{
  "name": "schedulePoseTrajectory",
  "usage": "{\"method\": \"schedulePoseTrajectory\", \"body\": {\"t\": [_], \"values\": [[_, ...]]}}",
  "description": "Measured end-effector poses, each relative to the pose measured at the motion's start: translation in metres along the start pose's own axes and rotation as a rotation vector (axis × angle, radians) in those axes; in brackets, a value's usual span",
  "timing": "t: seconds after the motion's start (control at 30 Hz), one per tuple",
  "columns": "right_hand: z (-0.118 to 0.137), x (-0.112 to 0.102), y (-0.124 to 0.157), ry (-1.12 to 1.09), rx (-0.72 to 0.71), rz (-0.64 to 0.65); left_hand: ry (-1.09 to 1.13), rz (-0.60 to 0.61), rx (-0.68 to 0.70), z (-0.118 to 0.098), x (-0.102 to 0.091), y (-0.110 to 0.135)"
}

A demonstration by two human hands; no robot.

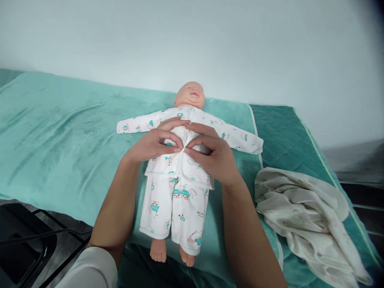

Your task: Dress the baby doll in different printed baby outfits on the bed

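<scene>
A baby doll (190, 94) lies on its back on a teal towel (60, 132), dressed in a white printed jacket (231, 136) and matching trousers (174, 208). Both of my hands meet over the doll's chest. My left hand (153, 142) pinches the left edge of the jacket front. My right hand (214, 154) pinches the right edge, fingertips touching at the middle seam. The doll's arms are spread wide, and its bare feet point toward me.
A crumpled cream cloth (303, 208) lies to the right of the doll on a quilted teal mat (285, 132). A pale wall stands behind the bed. A dark object (21, 248) sits low at the left, beside the bed edge.
</scene>
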State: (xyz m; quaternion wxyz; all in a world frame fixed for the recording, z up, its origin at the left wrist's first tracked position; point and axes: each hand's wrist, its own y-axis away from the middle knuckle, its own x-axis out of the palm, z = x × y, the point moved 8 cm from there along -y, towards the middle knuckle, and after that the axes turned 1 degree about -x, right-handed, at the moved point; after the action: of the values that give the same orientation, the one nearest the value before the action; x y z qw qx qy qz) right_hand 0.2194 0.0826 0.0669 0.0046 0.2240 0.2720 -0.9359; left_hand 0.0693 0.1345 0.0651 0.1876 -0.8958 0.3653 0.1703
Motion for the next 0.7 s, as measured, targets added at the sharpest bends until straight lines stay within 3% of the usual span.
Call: {"method": "schedulePoseTrajectory", "body": {"t": [0.43,0.7], "values": [[-0.0021,-0.0018,0.0004,-0.066,-0.016,0.007,-0.098,-0.021,0.025,-0.0048,0.003,-0.0023],[0.0036,0.0033,-0.0011,0.032,-0.036,-0.003,-0.107,-0.068,0.052,-0.0069,0.0037,-0.003]]}}
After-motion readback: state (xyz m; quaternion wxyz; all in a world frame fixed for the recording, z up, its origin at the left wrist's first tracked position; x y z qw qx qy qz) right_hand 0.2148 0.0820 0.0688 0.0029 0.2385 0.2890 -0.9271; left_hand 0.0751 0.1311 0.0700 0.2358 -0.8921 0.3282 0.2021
